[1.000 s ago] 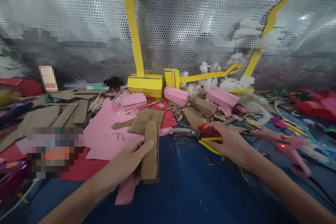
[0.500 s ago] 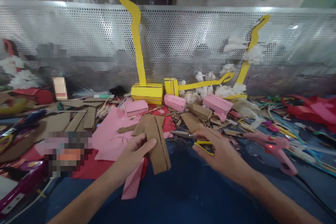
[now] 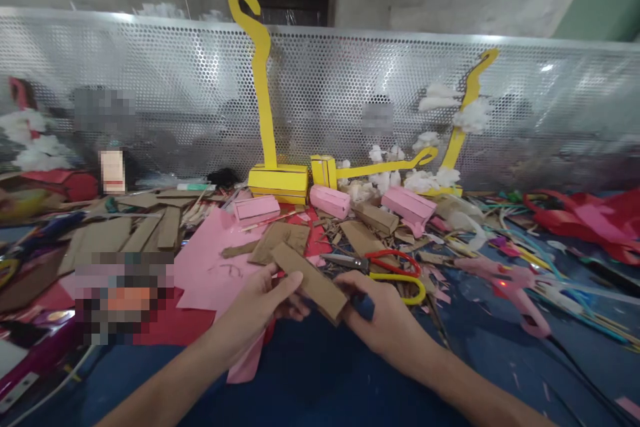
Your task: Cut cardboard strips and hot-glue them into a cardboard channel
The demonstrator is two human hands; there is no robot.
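A brown cardboard strip [image 3: 311, 282] slants down to the right between my two hands. My left hand [image 3: 275, 295] grips its left part, with the thumb on top and the fingers curled beneath. At the lower right end, my right hand [image 3: 377, 313] has its fingers closed about the strip's edge, some of them hidden. Scissors [image 3: 395, 278] with one red and one yellow handle lie just behind my right hand, out of its grasp. Another cardboard piece [image 3: 283, 238] lies behind the strip, on pink paper [image 3: 203, 260].
Several pink boxes [image 3: 330, 201] and yellow boxes with hooked stems [image 3: 277, 180] stand along the perforated metal panel [image 3: 325, 93]. A pink glue gun [image 3: 515, 287] with a red light lies at right. Cardboard scraps [image 3: 103, 240] cover the left side of the blue table [image 3: 320, 380].
My right hand has let go of the scissors, which now lie on the table, and has moved left to the cardboard strip. The strip has turned from near upright to slanting.
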